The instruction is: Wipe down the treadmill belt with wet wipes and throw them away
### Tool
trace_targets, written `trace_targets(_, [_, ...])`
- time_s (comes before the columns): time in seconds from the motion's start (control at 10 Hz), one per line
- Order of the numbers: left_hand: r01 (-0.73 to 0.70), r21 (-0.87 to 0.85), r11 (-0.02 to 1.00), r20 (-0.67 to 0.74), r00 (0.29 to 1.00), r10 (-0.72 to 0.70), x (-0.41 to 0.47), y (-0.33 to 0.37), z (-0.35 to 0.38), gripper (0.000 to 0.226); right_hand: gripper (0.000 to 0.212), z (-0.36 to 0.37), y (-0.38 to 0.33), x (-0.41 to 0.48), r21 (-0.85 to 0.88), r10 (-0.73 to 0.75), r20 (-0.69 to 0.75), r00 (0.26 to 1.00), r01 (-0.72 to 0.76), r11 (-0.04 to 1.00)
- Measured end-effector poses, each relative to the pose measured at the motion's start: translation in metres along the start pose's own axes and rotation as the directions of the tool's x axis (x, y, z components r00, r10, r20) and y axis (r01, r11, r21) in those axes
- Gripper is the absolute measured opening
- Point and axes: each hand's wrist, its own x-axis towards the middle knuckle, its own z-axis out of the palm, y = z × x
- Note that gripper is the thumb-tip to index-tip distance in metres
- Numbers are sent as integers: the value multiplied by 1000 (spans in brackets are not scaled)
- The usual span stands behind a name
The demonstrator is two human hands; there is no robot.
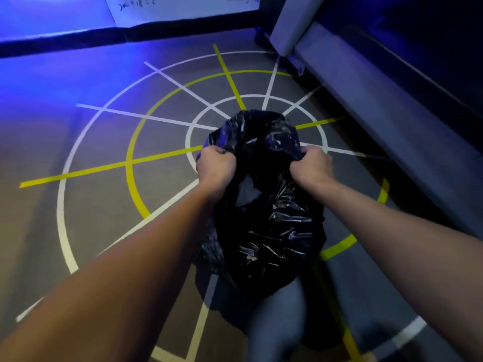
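Head view: the left hand [215,163] has its fingers [210,150] curled tight round a bunched edge of a crumpled, glossy black plastic rubbish bag [274,226]; the bag hangs between the two forearms, above the floor and in front of a grey-clad leg [277,322]; the right hand [312,165] clutches the opposite edge the same way, fingers closed on the plastic.

No wet wipes show, and the inside of the bag is too dark to read; this looks like the throwing-away stage, late in the task. Whether the wiping is finished cannot be checked. Of the pale grey treadmill [392,113] at far right only the long side rail is plain, and the dark strip beyond it, probably the belt, is too dim to judge.

The grey gym floor [104,205] carries white and yellow painted rings crossed by spokes; blue light washes its left side; at the top runs a black skirting [78,40] with a white handwritten sheet [183,9] above it.
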Motion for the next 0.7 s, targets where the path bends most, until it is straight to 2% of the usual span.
trace_targets(0.1, [38,10,999,16,999,-38,3,-16,1,10,31,1,4,5,96,34,-52,998,-28,995])
trace_targets(0.2, [-108,-133,985,-144,986,89,1,-17,-8,21,27,-1,4,4,143,-111,-165,980,135,981])
trace_targets(0.3, [-178,-168,970,-226,964,138,4,-17,-13,20,27,-6,4,10,142,-39,-282,959,82,987])
trace_targets(0.4, [19,9,1000,19,1000,-19,14,-31,-5,14,36,-8,8,15,-156,100,-127,987,-119,980])
trace_targets(0.5, [126,216,968,75,987,-145,19,-43,2,47,51,-1,12,16,-264,201,109,974,-166,950])
trace_targets(0.6, [111,290,951,43,991,-129,11,-37,0,61,51,5,11,17,-265,95,30,995,-84,961])
trace_targets(0.7, [117,230,966,-26,993,-114,12,-27,1,49,43,3,4,19,-126,66,-46,997,-72,989])
